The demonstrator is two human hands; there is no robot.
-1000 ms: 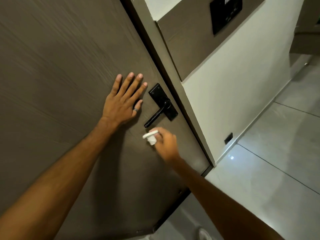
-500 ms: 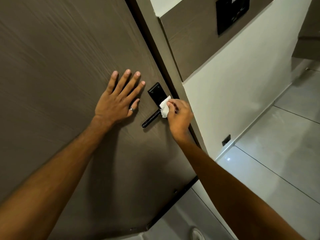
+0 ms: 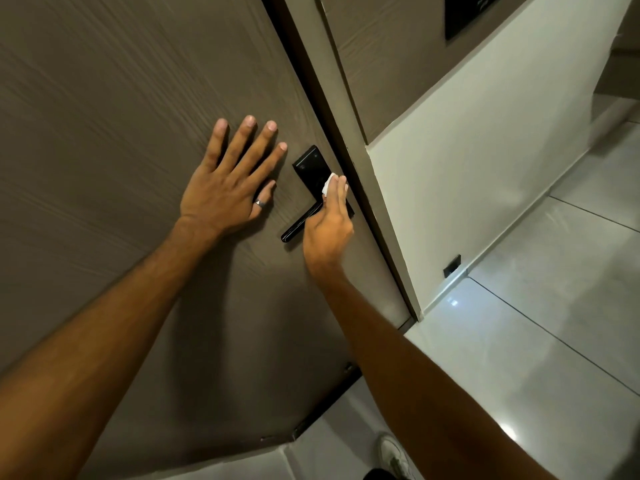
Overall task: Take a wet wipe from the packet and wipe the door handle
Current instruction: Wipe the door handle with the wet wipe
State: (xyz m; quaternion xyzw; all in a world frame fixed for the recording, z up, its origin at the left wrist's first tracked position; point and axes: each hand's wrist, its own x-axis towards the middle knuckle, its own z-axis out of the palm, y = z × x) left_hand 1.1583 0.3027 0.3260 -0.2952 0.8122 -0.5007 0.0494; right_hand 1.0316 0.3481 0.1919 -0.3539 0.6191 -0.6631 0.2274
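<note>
A black lever door handle (image 3: 297, 227) on a black backplate (image 3: 311, 167) is fixed near the right edge of a brown wooden door (image 3: 121, 98). My right hand (image 3: 328, 226) presses a small folded white wet wipe (image 3: 327, 183) against the backplate, with the fingers covering the lever's pivot. My left hand (image 3: 227, 188) lies flat on the door just left of the handle, fingers spread, a ring on the thumb. The wipe packet is out of sight.
The door frame (image 3: 349, 140) runs diagonally right of the handle. Beyond it stand a white wall (image 3: 467, 161) with a small black socket (image 3: 452, 266) near the floor, and glossy grey floor tiles (image 3: 536, 341). My white shoe (image 3: 391, 452) shows at the bottom.
My right hand rose with the wipe from below the lever to the handle, then slid up onto the backplate. My left hand stayed flat on the door.
</note>
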